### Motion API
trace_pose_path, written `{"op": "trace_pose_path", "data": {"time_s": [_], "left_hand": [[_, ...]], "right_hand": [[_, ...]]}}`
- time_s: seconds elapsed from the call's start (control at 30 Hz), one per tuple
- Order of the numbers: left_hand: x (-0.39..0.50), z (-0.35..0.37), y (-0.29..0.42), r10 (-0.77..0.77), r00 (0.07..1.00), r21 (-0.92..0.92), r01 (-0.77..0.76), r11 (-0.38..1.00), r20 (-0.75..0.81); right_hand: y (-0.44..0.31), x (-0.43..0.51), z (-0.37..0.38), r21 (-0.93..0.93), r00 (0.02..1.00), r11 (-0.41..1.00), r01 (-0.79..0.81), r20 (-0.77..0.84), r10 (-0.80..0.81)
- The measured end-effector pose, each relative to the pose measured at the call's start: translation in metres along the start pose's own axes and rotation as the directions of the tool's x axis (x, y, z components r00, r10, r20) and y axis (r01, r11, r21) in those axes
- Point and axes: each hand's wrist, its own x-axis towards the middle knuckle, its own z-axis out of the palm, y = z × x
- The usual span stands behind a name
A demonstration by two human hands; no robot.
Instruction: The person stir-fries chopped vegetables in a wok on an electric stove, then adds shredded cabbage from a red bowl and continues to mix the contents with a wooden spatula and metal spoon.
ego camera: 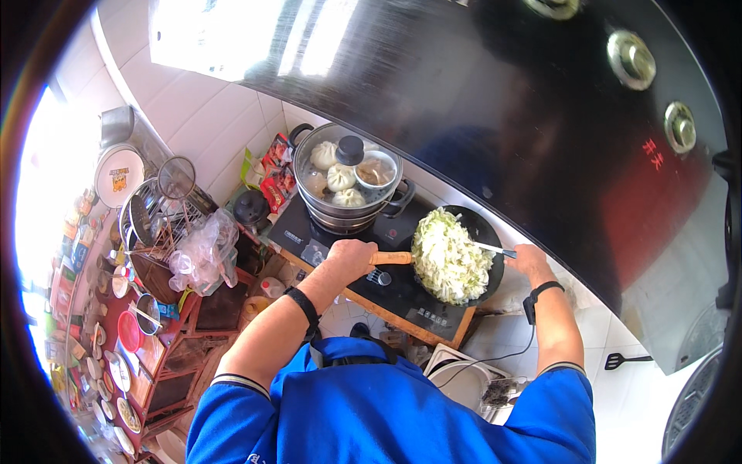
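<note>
My left hand [352, 258] grips the wooden handle [392, 258] of a dark wok [493, 232], which stands on the right part of a black cooktop [435, 319]. Chopped cabbage [451, 255] fills the wok in a heap. My right hand [528, 259] holds a metal spatula [493, 249] by its handle end; its far end is hidden in the cabbage. Left of the wok, a steamer pot [342, 217] under a glass lid holds several pleated buns [340, 177] and a small bowl [375, 170] of food.
A black range hood [464, 98] slopes over the cooktop. Red seasoning packets [277, 180] and a dark lidded pot [250, 207] stand beside the steamer. Further left are a wire rack with utensils, a plastic bag [204, 252] and a red table [152, 359] with dishes. A cable [524, 348] hangs from my right wrist.
</note>
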Motion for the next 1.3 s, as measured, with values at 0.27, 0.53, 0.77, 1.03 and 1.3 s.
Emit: {"op": "trace_pose_path", "data": {"time_s": [0.27,0.53,0.77,1.03,1.3], "left_hand": [[-0.003,-0.001,0.003,0.01,1.0,-0.036,-0.01,0.999,-0.011],[-0.003,0.0,0.001,0.047,0.998,-0.039,-0.048,0.998,-0.044],[0.0,0.006,-0.007,0.106,0.993,-0.018,-0.107,0.994,-0.056],[-0.003,0.014,-0.018,0.195,0.979,-0.035,-0.197,0.98,-0.051],[-0.003,0.011,-0.019,0.209,0.978,-0.041,-0.21,0.977,-0.022]], "right_hand": [[0.013,-0.045,0.027,0.082,0.982,0.997,-0.007,-0.189,0.023],[0.017,-0.094,0.039,-0.056,0.872,0.997,0.048,-0.484,-0.069],[0.021,-0.115,0.063,-0.084,0.646,0.99,-0.117,-0.763,0.011],[-0.004,-0.168,0.014,-0.016,0.844,0.946,-0.325,-0.456,0.282],[-0.051,-0.196,-0.034,-0.068,0.914,0.925,-0.373,-0.197,0.354]]}}
